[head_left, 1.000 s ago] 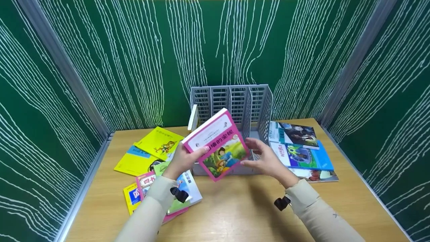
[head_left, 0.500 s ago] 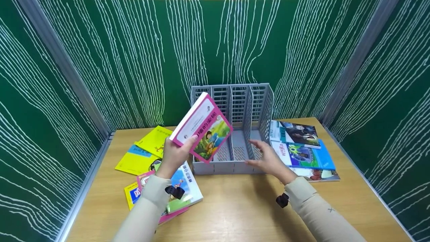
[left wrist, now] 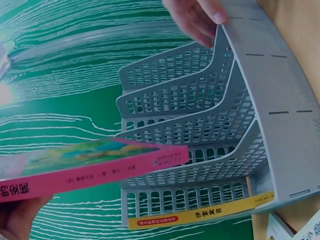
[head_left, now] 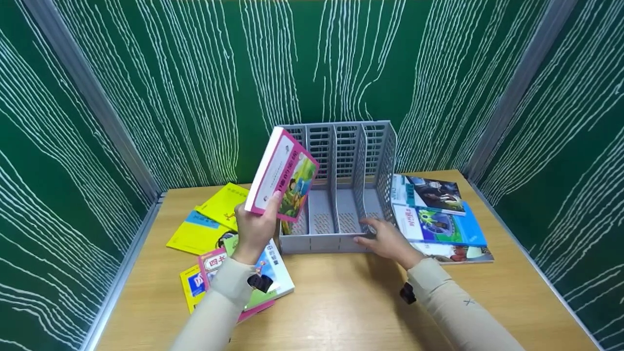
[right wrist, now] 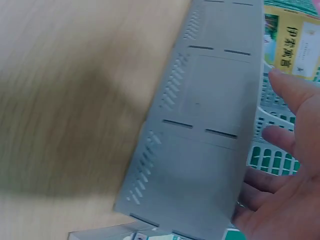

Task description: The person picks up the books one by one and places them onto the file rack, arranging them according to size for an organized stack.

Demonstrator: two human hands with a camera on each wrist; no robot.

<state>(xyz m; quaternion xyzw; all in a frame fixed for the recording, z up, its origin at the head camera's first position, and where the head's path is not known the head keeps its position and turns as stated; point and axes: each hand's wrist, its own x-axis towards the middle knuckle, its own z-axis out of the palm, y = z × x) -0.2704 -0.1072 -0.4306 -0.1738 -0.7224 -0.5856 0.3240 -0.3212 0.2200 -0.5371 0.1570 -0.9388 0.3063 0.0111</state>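
Observation:
In my left hand (head_left: 256, 229) I hold a thick pink-bordered book (head_left: 285, 178), tilted, with the thumb across its picture cover. It hangs over the left side of a grey file rack (head_left: 324, 243). The book's pink spine faces the left wrist view. My right hand (head_left: 387, 239) is at the rack's front rim near the right-hand compartments, its fingers loosely bent. In the right wrist view its thumb and fingers are apart, beside the rim; whether they press on it I cannot tell. A yellow-spined book (left wrist: 202, 212) stands in the rack's end compartment.
Left of the rack, yellow books (head_left: 195, 234) lie spread beside a pile with a green-and-white book (head_left: 275, 273) on top. Several books, one blue (head_left: 470, 226), lie overlapping to the right. Green walls (head_left: 195, 87) enclose the wooden table (head_left: 341, 312).
My left hand has carried the pink book left and away from me, tipping it steeper. My right hand has let go of air beside the book and moved down to the rack's front rim.

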